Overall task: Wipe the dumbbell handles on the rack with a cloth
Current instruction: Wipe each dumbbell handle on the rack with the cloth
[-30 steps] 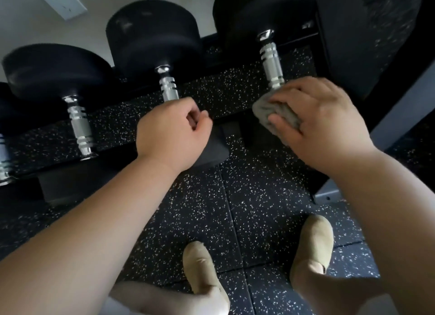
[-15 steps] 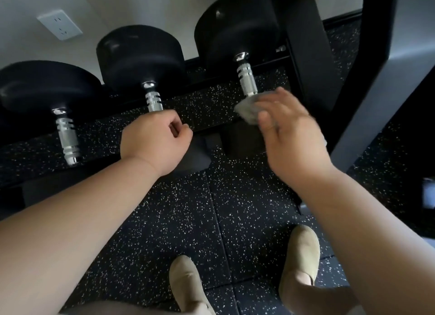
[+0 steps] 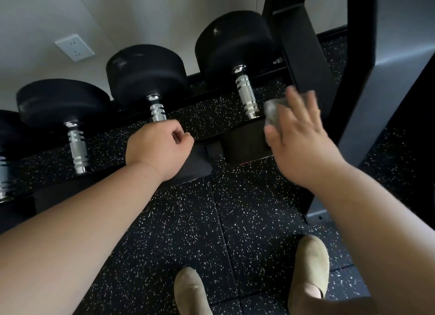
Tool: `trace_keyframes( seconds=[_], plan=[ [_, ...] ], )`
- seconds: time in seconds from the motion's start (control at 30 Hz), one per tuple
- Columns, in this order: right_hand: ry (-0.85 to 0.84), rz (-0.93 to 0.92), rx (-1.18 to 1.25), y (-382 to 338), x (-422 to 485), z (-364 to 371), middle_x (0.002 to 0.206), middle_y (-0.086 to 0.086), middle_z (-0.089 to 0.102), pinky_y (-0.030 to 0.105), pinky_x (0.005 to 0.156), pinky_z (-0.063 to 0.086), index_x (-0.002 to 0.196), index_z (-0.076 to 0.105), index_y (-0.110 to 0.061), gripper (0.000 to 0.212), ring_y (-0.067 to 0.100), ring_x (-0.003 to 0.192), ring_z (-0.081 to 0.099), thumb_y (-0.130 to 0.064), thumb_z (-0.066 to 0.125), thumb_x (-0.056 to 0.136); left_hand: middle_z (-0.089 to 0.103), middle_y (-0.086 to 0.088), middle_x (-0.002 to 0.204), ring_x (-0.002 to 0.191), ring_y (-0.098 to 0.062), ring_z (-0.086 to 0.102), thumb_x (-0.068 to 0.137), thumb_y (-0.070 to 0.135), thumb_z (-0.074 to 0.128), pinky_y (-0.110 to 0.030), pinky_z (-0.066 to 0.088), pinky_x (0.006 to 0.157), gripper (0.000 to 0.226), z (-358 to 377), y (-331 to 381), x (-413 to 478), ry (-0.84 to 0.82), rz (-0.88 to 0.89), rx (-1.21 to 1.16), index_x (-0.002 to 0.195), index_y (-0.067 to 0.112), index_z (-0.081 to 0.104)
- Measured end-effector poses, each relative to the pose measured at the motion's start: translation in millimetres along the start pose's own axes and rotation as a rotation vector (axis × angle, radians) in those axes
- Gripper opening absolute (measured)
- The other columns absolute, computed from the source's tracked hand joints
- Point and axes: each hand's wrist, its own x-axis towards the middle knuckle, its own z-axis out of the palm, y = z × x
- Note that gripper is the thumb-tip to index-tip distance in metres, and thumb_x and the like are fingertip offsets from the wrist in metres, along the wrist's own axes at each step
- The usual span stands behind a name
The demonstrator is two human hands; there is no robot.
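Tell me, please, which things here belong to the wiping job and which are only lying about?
Job: cloth in the right hand; right handle; middle handle, gripped by the left hand; left handle; rack.
Just lying about: wall socket; shoes; speckled floor.

Both bare forearms are extending forward and down toward the rack. The left hand (image 3: 157, 147) is lying palm down, fingers curled into a fist, thumb against the index finger, over the near end of the middle dumbbell handle (image 3: 158, 112). The right hand (image 3: 299, 135) is showing motion blur, fingers nearly straight and spread, thumb pinching the cloth (image 3: 273, 113) against them.
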Motion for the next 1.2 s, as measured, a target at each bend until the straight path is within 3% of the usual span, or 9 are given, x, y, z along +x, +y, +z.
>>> trace_keyframes(
  seconds=[0.13,0.23,0.37,0.53,0.67,0.83,0.97,1.1,1.2],
  plan=[
    [0.111,-0.265,-0.056,-15.7,-7.6,11.0,0.158,0.001,0.043,0.057,0.125,0.021,0.147,0.052,-0.015,0.051,0.033,0.156,0.017,-0.039,0.039,0.104,0.066,0.012,0.070,0.070,-0.010,0.060,0.093,0.047,0.061,-0.029,0.043,0.062,0.024,-1.3,1.3,-0.3,-0.003,-0.002,0.014,0.077,0.031,0.066],
    [0.124,-0.328,-0.046,-13.1,-7.5,13.9,0.159,0.002,0.043,0.056,0.124,0.023,0.143,0.059,-0.019,0.049,0.032,0.153,0.025,-0.041,0.042,0.103,0.066,0.012,0.070,0.070,-0.010,0.061,0.094,0.049,0.061,-0.030,0.044,0.063,0.025,-0.7,1.0,-0.6,-0.003,-0.002,0.017,0.076,0.031,0.065],
    [0.066,-0.098,0.033,14.1,-2.2,-1.8,0.166,-0.004,0.030,0.052,0.123,0.028,0.152,0.045,-0.031,0.060,0.029,0.153,0.022,-0.059,0.047,0.098,0.066,0.012,0.071,0.071,-0.010,0.060,0.094,0.049,0.060,-0.030,0.042,0.063,0.026,0.9,0.0,1.3,-0.003,0.000,0.017,0.076,0.030,0.065],
    [0.120,0.123,0.252,26.8,-4.0,7.0,0.157,-0.001,0.042,0.041,0.117,0.036,0.156,0.037,-0.029,0.071,0.023,0.144,0.040,-0.070,0.037,0.098,0.066,0.011,0.070,0.071,-0.010,0.061,0.093,0.047,0.061,-0.030,0.044,0.066,0.026,2.0,0.0,0.7,0.003,-0.017,0.004,0.077,0.028,0.066],
    [0.277,-0.006,0.154,4.0,-9.4,20.8,0.159,0.006,0.044,0.044,0.129,0.016,0.155,0.044,-0.013,0.066,0.029,0.154,0.026,-0.054,0.020,0.108,0.066,0.011,0.070,0.072,-0.010,0.060,0.094,0.047,0.059,-0.030,0.040,0.065,0.026,-0.3,1.3,0.1,0.002,-0.008,0.017,0.077,0.028,0.065],
    [0.208,-0.257,-0.169,-18.1,-22.3,28.5,0.163,0.008,0.039,0.057,0.128,0.011,0.151,0.052,-0.024,0.060,0.040,0.155,0.020,-0.057,0.029,0.107,0.065,0.012,0.073,0.070,-0.006,0.056,0.095,0.051,0.058,-0.028,0.035,0.059,0.028,-0.3,2.3,0.7,-0.002,-0.018,0.040,0.078,0.030,0.065],
    [0.124,-0.098,-0.197,-3.1,-14.9,10.9,0.167,0.004,0.029,0.060,0.126,0.010,0.161,0.028,-0.035,0.070,0.039,0.155,0.018,-0.072,0.026,0.102,0.066,0.011,0.073,0.073,-0.007,0.058,0.096,0.048,0.059,-0.029,0.036,0.062,0.026,-0.5,2.4,-0.2,0.005,-0.022,0.029,0.079,0.028,0.067],
    [-0.003,0.213,-0.113,20.6,-3.8,-3.2,0.150,0.017,0.051,0.057,0.121,0.026,0.153,0.038,-0.017,0.084,0.045,0.144,0.039,-0.076,0.016,0.097,0.066,0.011,0.073,0.071,-0.005,0.057,0.095,0.046,0.060,-0.026,0.034,0.059,0.026,-0.7,3.6,-0.5,0.012,-0.014,0.030,0.079,0.027,0.066],
    [0.010,0.153,-0.161,25.6,-0.8,0.9,0.128,0.037,0.056,0.058,0.102,0.049,0.133,0.052,0.009,0.064,0.053,0.116,0.057,-0.046,0.043,0.102,0.066,0.010,0.072,0.070,-0.006,0.057,0.095,0.045,0.060,-0.027,0.035,0.060,0.026,-2.1,4.8,-0.7,0.009,-0.016,0.024,0.078,0.027,0.066]
  ],
)
